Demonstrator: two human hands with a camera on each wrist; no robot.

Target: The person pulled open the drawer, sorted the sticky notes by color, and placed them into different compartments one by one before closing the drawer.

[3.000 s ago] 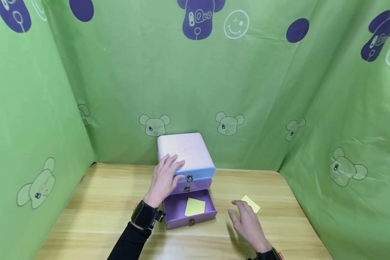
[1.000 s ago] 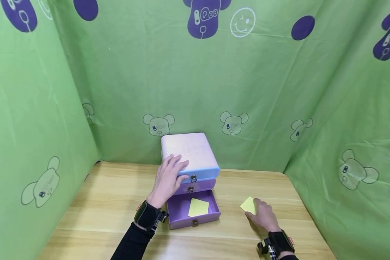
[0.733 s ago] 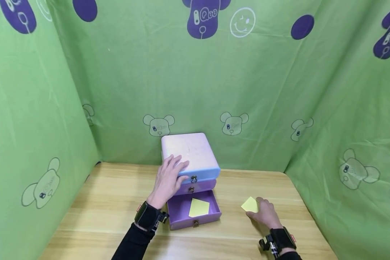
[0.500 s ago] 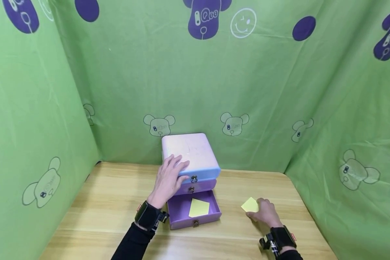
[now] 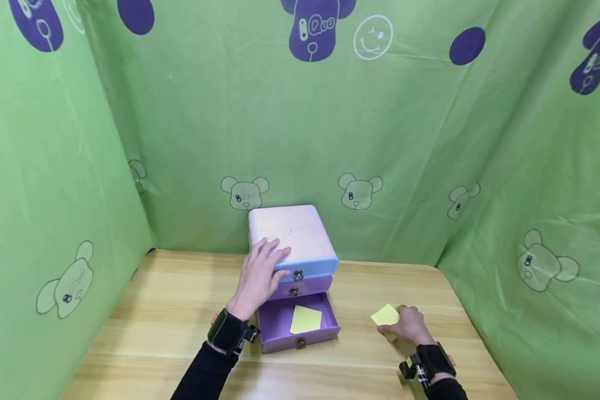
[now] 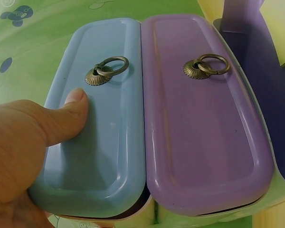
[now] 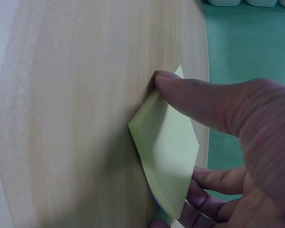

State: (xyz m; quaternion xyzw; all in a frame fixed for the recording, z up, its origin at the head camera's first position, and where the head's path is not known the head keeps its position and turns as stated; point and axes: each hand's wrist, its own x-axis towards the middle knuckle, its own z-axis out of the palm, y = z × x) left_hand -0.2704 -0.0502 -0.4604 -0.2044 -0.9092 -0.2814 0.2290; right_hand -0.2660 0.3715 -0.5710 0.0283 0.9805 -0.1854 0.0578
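My left hand (image 5: 255, 278) rests on a small drawer box (image 5: 292, 230), fingers spread over its pale pink top. In the left wrist view, the thumb (image 6: 69, 118) presses on the blue top drawer front (image 6: 99, 156), beside its ring pull (image 6: 107, 70). Below is a closed purple drawer (image 6: 204, 128). The bottom purple drawer (image 5: 275, 322) is pulled out, with a yellow sticky note (image 5: 306, 319) lying inside. To the right, my right hand (image 5: 409, 326) pinches a yellow sticky note pad (image 5: 385, 314). The right wrist view shows this pad tilted, thumb on one edge.
A light wooden table (image 5: 180, 344) carries the drawer box near its back edge. Green printed cloth (image 5: 300, 133) hangs behind it and on both sides. Both wrists wear dark bands with small cameras.
My right hand has moved right onto the sticky note pad and taken hold of it; the pad now tilts slightly. My left hand has stayed on the drawer box.
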